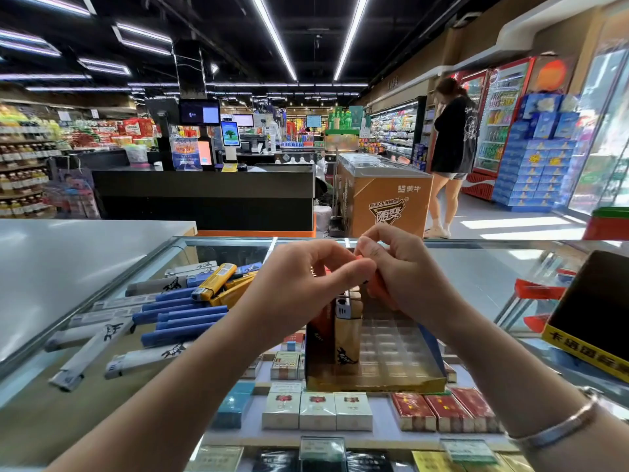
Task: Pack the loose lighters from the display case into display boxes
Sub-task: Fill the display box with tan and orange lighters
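Nearest, cigarette packs (318,411) lie in rows under the glass worktop (476,267). On the glass stands a clear display box (384,356) with a tan lighter (347,335) upright in it. Above the box, the left hand (299,287) and right hand (398,267) meet, fingers curled, together pinching an orange lighter (377,284). To the left lie loose lighters (183,315), blue, yellow and grey. Beyond stands a checkout counter (204,195).
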Demonstrator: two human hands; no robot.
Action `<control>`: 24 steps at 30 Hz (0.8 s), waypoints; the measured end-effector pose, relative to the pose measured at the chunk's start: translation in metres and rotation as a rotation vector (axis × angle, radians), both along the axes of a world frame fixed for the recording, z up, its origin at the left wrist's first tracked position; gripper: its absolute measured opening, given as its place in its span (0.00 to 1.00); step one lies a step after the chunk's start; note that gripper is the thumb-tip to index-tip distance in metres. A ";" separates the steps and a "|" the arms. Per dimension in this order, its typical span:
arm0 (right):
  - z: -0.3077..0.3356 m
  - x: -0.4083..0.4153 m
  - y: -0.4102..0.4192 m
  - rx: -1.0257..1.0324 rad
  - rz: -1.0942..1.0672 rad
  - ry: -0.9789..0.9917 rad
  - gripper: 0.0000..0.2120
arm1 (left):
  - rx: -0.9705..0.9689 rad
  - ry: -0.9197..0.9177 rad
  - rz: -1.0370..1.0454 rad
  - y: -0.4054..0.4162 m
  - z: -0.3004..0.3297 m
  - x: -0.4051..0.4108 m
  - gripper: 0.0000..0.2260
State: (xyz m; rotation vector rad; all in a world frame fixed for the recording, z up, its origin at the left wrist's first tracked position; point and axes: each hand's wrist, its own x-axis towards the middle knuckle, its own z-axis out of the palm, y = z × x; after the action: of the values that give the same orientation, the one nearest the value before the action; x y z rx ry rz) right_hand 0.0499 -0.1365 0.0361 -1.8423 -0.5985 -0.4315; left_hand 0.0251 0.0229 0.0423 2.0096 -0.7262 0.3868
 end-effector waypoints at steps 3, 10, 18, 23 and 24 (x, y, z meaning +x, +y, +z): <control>-0.001 -0.001 0.001 0.000 -0.045 -0.069 0.11 | -0.028 -0.001 -0.003 0.000 0.000 0.000 0.09; -0.002 0.002 -0.003 0.020 -0.126 -0.115 0.08 | -0.327 0.036 -0.037 0.010 0.015 0.000 0.06; -0.013 0.011 -0.010 -0.344 -0.331 -0.131 0.06 | -0.133 0.024 0.052 0.044 0.032 0.005 0.04; -0.014 0.012 -0.007 -0.396 -0.352 -0.130 0.09 | 0.065 0.162 -0.027 0.055 0.035 0.003 0.10; -0.014 0.012 -0.008 -0.406 -0.354 -0.126 0.09 | 0.092 0.166 -0.030 0.054 0.035 0.002 0.08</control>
State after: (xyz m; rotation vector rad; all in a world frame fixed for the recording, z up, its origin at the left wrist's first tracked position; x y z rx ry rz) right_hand 0.0621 -0.1441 0.0219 -2.3366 -0.4663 -0.7047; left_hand 0.0274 0.0767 0.0770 2.0863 -0.6803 0.1692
